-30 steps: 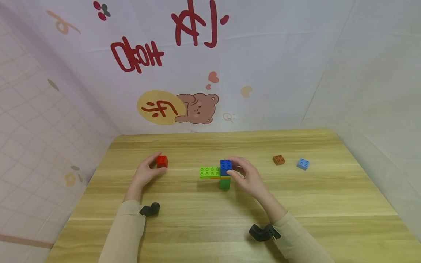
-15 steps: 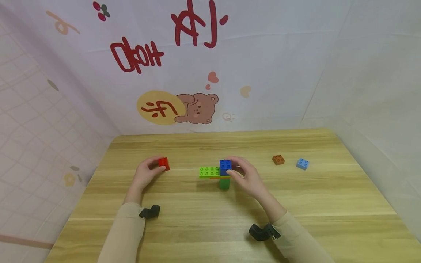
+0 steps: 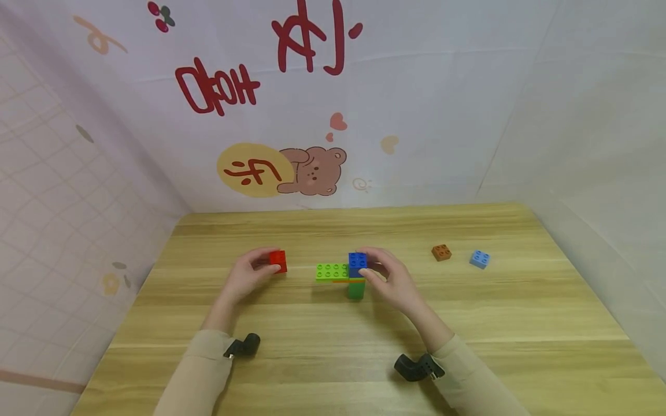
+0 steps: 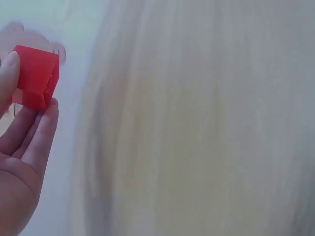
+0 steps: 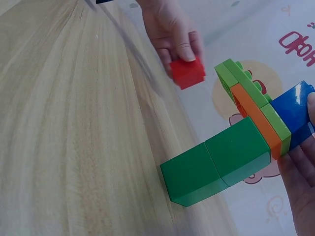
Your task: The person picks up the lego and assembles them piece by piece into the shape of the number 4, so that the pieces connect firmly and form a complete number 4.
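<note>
My left hand [image 3: 250, 274] pinches a red building brick [image 3: 278, 262] between thumb and fingers, raised off the table; the left wrist view shows the brick [image 4: 37, 76] tilted, its hollow underside partly visible. At the middle of the table stands a stack: two green bricks [image 5: 216, 160] at the bottom, then an orange plate [image 5: 256, 118], a lime-green plate [image 3: 330, 271] reaching out to the left, and a dark blue brick [image 3: 357, 264] on top. My right hand [image 3: 390, 281] holds the dark blue brick from its right side. The red brick is left of the lime plate, apart from it.
Toward the back right of the wooden table [image 3: 494, 329] lie a brown brick [image 3: 441, 252] and a light blue brick [image 3: 480, 259]. A printed white cloth [image 3: 442, 86] hangs behind the table and along both sides.
The left hand has closed its thumb and fingers on the red brick, lifted it and carried it right toward the stack. The right hand keeps its place on the dark blue brick.
</note>
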The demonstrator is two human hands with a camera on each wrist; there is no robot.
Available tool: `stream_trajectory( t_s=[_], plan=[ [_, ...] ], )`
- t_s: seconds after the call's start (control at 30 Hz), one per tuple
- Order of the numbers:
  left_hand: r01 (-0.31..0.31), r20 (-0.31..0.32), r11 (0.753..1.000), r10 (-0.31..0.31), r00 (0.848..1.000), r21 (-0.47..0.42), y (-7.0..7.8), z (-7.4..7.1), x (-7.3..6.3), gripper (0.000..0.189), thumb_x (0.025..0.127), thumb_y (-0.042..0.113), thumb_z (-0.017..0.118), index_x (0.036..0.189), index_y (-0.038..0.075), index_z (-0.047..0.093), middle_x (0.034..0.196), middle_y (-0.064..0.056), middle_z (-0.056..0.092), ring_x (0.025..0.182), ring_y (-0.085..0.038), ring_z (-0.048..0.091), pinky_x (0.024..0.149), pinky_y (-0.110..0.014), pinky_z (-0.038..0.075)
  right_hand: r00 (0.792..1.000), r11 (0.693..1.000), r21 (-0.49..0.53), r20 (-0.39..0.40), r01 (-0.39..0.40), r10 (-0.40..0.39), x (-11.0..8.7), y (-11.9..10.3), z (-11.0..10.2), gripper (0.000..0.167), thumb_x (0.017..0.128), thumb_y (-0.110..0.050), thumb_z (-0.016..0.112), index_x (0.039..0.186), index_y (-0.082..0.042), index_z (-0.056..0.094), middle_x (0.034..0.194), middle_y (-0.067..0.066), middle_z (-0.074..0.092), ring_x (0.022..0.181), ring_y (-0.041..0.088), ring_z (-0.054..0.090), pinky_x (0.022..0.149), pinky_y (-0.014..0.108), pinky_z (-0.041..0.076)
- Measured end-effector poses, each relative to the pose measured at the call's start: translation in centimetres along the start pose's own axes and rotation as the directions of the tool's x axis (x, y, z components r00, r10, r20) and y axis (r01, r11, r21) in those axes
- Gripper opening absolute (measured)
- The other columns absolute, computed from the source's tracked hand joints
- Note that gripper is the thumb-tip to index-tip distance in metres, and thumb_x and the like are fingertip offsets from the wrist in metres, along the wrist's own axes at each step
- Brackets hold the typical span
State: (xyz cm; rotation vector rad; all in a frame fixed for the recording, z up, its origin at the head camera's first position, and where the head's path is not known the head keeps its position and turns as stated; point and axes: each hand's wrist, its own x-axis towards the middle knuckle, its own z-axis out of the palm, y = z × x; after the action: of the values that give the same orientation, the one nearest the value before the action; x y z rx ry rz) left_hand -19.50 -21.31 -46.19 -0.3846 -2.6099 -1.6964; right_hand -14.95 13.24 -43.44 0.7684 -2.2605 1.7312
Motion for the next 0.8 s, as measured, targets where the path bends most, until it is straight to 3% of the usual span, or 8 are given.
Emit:
stream_trajectory(
  t_s=[0.2,0.47,0.8],
  plan=[
    [-0.013,0.022,0.999,0.014,1.0,-0.045,2.8,1.7,0.1,0.044,0.089,0.008,0.075,0.13,0.001,0.063,0.122,-0.018,0.064,0.109,-0.03,0.062,0.092,-0.026,0.052,1.0,1.0,-0.014,0.011,0.016,-0.016,0.1,-2.3,-0.3,0.034,0.089,0.014,0.064,0.122,0.016,0.056,0.12,0.028,0.058,0.108,0.038,0.06,0.091,0.054,0.051],
    [-0.079,0.079,0.991,0.088,0.993,-0.111,6.8,3.6,-0.1,0.045,0.089,0.008,0.074,0.132,0.002,0.061,0.121,-0.016,0.064,0.107,-0.031,0.064,0.089,-0.027,0.054,1.0,1.0,0.001,0.009,0.028,-0.028,0.0,-2.5,-0.3,0.034,0.089,0.014,0.063,0.122,0.018,0.055,0.121,0.03,0.058,0.108,0.04,0.059,0.091,0.055,0.05],
    [-0.156,0.105,0.982,0.167,0.98,-0.101,8.5,5.1,-0.4,0.044,0.089,0.006,0.074,0.132,0.011,0.064,0.121,-0.009,0.066,0.107,-0.024,0.064,0.095,-0.038,0.052,0.999,0.999,0.002,0.01,0.033,-0.033,-0.1,-2.3,-0.3,0.033,0.089,0.013,0.064,0.122,0.015,0.057,0.121,0.029,0.058,0.108,0.039,0.059,0.092,0.054,0.05]
  ],
)
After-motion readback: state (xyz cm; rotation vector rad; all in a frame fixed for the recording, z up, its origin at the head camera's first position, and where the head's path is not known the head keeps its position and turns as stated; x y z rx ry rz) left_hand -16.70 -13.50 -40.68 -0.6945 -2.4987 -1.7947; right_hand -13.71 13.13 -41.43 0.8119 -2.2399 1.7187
